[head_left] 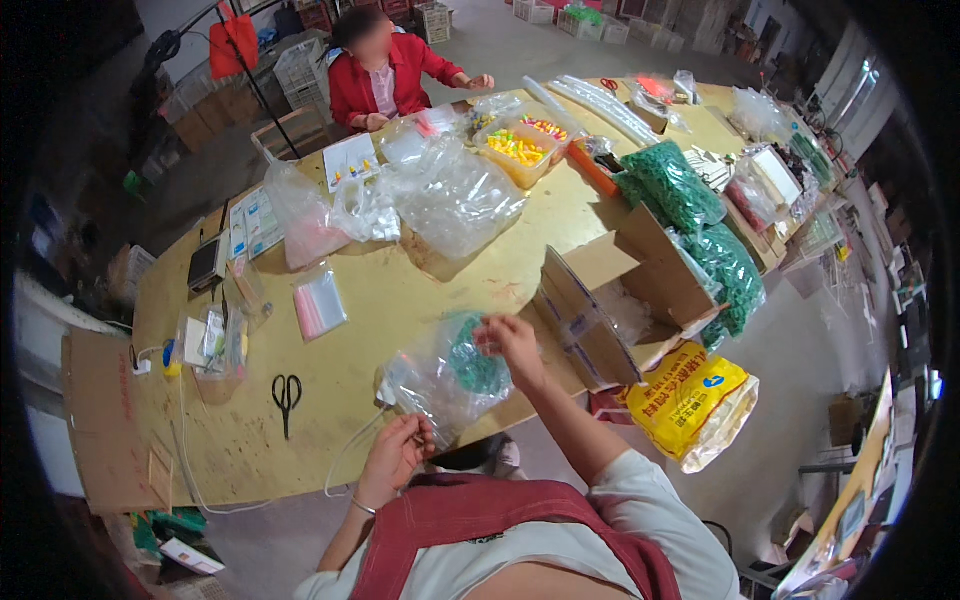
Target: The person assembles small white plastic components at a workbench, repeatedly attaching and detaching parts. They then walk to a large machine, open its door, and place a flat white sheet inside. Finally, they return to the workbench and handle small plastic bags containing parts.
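Observation:
A transparent plastic bag lies near the front edge of the table, with a bundle of green material in it or under its film. My right hand is over the green bundle, its fingers curled and pinched together. What they grip, if anything, is too small to make out. At the bag's lower left edge is my left hand, fingers bent inward and thumb close to them. Whether it pinches the film or a small piece cannot be seen. Black scissors rest on the table to the left.
An open cardboard box stands to the right, by green-filled bags. A yellow sack is beside the table edge. Small resealable bags, large plastic bags and a tub of yellow pieces lie farther off. A person in red sits across.

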{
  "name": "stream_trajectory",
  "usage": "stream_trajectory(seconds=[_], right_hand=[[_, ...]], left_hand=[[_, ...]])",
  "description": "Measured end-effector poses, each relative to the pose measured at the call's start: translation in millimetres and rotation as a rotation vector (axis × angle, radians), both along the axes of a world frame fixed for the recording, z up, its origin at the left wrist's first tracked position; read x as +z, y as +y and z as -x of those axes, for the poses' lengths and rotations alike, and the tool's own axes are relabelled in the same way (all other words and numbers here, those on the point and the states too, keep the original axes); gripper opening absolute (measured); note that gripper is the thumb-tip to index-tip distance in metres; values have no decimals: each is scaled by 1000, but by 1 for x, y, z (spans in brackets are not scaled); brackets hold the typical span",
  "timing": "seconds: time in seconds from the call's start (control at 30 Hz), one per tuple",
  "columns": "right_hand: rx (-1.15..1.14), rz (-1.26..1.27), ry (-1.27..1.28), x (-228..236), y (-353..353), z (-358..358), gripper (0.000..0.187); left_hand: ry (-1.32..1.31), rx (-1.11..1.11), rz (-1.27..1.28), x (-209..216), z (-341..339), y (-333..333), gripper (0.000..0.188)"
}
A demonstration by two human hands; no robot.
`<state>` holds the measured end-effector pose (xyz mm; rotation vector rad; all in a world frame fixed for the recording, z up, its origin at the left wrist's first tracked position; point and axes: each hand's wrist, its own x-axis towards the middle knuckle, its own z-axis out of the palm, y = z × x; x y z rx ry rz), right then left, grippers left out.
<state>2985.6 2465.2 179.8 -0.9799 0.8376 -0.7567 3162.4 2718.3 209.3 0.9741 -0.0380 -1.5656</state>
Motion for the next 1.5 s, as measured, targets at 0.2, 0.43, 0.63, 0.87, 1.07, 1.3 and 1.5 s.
stream_trajectory(seconds=[0.2,0.43,0.63,0.87,1.07,1.3,1.5], right_hand=[[0,108,365,-24,81,160,25],[-427,223,325,74,113,196,20],[-409,434,392,146,159,149,22],[-345,468,439,186,213,102,22],[-436,603,499,231,250,110,23],[-624,854,463,284,312,159,22],[-871,1178,530,343,388,221,26]], left_hand=[[100,-137,72,22,17,-1,23],[69,-216,114,21,-19,24,23],[66,-137,69,7,-70,57,18],[-94,-167,79,18,-131,50,18],[-433,-47,291,102,-149,14,18],[-860,203,865,258,-114,33,27],[-1109,522,1472,354,6,69,46]])
